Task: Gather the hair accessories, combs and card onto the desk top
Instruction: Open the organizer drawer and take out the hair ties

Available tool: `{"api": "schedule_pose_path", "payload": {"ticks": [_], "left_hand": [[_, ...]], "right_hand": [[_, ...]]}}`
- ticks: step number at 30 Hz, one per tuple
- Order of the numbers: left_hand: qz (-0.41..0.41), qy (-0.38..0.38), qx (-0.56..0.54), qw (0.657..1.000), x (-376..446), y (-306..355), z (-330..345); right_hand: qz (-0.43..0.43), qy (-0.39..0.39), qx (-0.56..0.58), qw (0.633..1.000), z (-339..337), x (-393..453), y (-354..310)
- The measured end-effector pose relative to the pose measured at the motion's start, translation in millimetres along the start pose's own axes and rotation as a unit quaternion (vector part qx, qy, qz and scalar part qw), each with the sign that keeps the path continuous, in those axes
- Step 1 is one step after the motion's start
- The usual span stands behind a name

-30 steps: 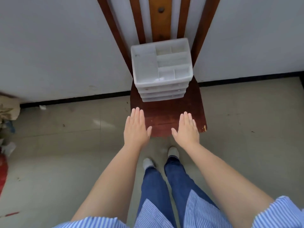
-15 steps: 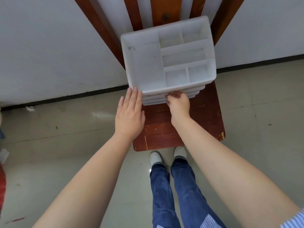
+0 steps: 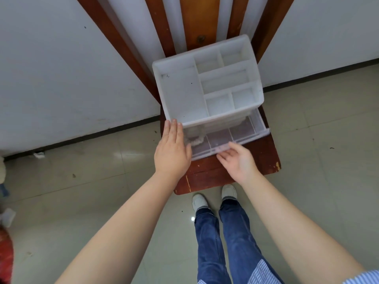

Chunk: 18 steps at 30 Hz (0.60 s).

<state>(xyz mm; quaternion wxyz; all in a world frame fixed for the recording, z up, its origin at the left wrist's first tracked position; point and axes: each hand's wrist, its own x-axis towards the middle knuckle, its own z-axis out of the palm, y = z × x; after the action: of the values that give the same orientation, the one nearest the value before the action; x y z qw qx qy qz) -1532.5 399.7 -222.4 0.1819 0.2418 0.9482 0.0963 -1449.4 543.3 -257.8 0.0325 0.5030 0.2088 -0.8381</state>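
Observation:
A white plastic organizer [image 3: 213, 119] with an open compartmented top and stacked drawers stands on a brown wooden chair seat [image 3: 262, 160]. Its top translucent drawer [image 3: 242, 130] is pulled out toward me. A pale fluffy hair tie [image 3: 196, 138] lies in the drawer's left end, partly hidden by my left hand. My left hand [image 3: 172, 152] is flat with its fingertips against the organizer's front left corner. My right hand [image 3: 238, 160] is palm up, with its fingers curled on the drawer's front edge. The top compartments look empty. No combs or card are visible.
The chair's slatted wooden back [image 3: 199, 21] leans against a white wall. My shoes [image 3: 213, 197] stand on the tiled floor just in front of the seat. A red object [image 3: 5, 253] and white scraps [image 3: 39, 154] lie at the far left.
I have leaned in closer. My right hand has pulled the top drawer out, showing the hair tie. My left hand moved up to the organizer's front left corner.

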Motion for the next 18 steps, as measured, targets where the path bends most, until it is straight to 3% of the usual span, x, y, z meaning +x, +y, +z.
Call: {"api": "schedule_pose_path", "payload": {"ticks": [5, 8, 10, 13, 15, 18], "left_hand": [[0.002, -0.030, 0.064, 0.998, -11, 5, 3], [0.127, 0.006, 0.082, 0.988, -22, 16, 18], [0.161, -0.003, 0.090, 0.983, -22, 22, 27], [0.070, -0.087, 0.060, 0.992, -5, 35, 30], [0.019, -0.121, 0.090, 0.988, 14, 39, 36], [0.000, -0.144, 0.152, 0.978, 32, 45, 37]], "right_hand": [[0.050, 0.068, -0.124, 0.989, -24, -28, 15], [0.030, 0.079, -0.283, 0.956, -27, -38, 7], [0.010, 0.084, -0.493, 0.866, -22, -44, -1], [-0.118, 0.092, -0.730, 0.667, -12, -40, -19], [-0.227, 0.103, -0.787, 0.564, 1, -27, -31], [-0.271, 0.111, -0.846, 0.446, 19, 2, -40]]}}
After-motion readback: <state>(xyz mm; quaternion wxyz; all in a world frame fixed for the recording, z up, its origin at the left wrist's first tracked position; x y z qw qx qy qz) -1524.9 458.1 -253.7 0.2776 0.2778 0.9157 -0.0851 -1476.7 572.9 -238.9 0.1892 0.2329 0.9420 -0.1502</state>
